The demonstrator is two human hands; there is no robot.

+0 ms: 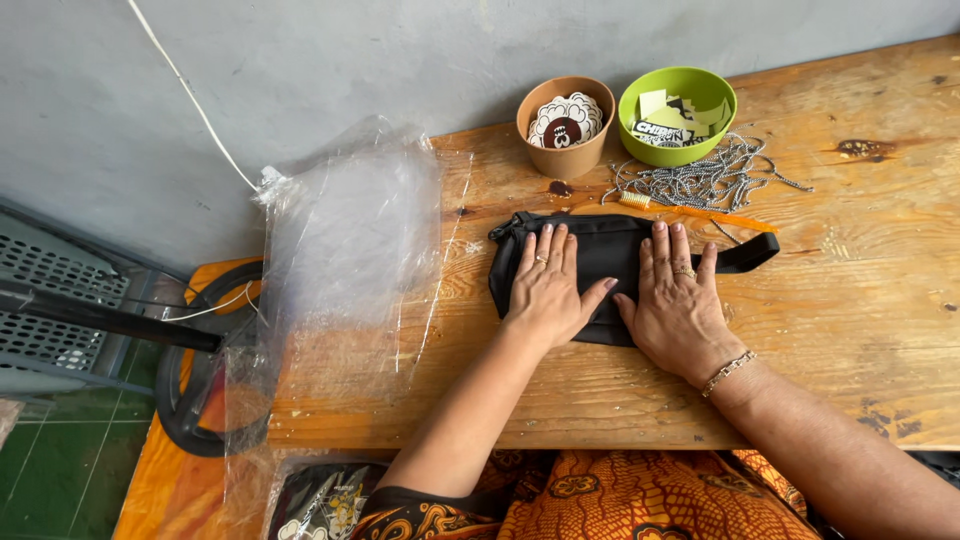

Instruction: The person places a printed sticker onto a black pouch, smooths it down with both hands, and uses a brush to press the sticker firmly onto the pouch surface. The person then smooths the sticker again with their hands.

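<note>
A: Left hand (548,290) — flat, palm down, fingers spread and pointing to 12 o'clock, pressing the left half of the black pouch (600,262). Nothing gripped; ring on one finger.

B: Right hand (678,308) — same pose, flat and unclenched, resting on the pouch's right half. Ring, plus a chain bracelet at the wrist. Thumbs angled toward each other, nearly meeting at the pouch's lower edge.

A: Forearms coming in from 6 o'clock, converging; wrists low, elbows off the wooden table (860,300).

B: Pouch lying flat, mid-table, long side running 9 to 3. Black strap (748,254) trailing out at 3 o'clock past the right fingers.

A: Step in hand, by the look of it: flattening, smoothing the pouch. Not yet bagged.

B: Next move, as a judgement only: likely calls for lifting one palm while the other pins the fabric, then tucking the loose strap so nothing springs back.

A: Outward now. At 12 o'clock of the hands, an orange strip (715,214) beside a heap of ball chains (700,178).

B: Beyond that, a brown cup (566,150) of round stickers and a green bowl (677,112) of paper tags, side by side near the wall.

A: At 9 o'clock, clear plastic bags (350,260) draped over the table's left end, well apart from the pouch.
</note>
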